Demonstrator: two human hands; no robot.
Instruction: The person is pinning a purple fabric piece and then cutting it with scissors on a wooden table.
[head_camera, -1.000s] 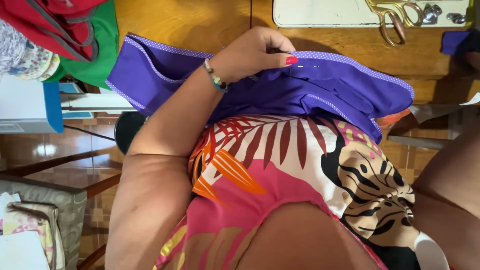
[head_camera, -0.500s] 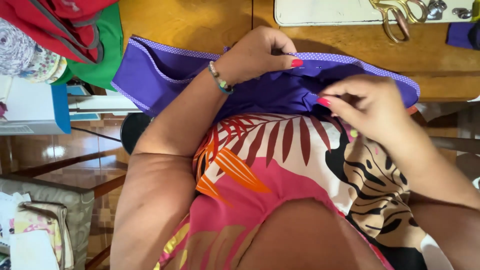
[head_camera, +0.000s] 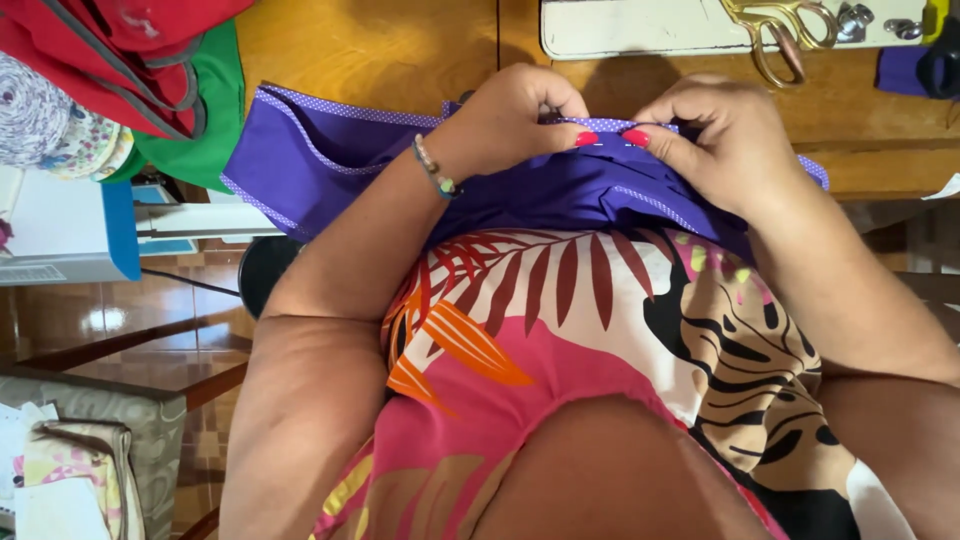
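1. Wooden tabletop (head_camera: 380, 50) fills the top of the view, and the purple fabric (head_camera: 330, 165) with its dotted trim lies across the near edge of it, spilling toward the person's lap.
2. Beyond the purple fabric, brass-handled scissors (head_camera: 785, 30) rest on a pale sewing machine base (head_camera: 640, 25); to the fabric's left sits a heap of red cloth (head_camera: 110, 50) over green cloth (head_camera: 215, 120), touching the fabric's far left corner.
3. Below and left of the purple fabric stand a white-and-blue box (head_camera: 65, 235) and, lower still, a patterned bag (head_camera: 75, 480) on the tiled floor.
4. Left hand (head_camera: 515, 120) pinches the dotted edge of the purple fabric, fingers curled tight, thumb pressed down on the trim; a beaded bracelet (head_camera: 435, 170) circles the wrist.
5. Right hand (head_camera: 715, 140) grips the same edge just beside the left, fingers bent and closed on the cloth, the two red thumbnails almost touching.
6. Both forearms cover much of the fabric's middle, and the person's leaf-print dress (head_camera: 600, 330) hides its near side.
7. Half a second earlier the right hand was lower on the fabric, apart from the left; a second earlier it was out of view.
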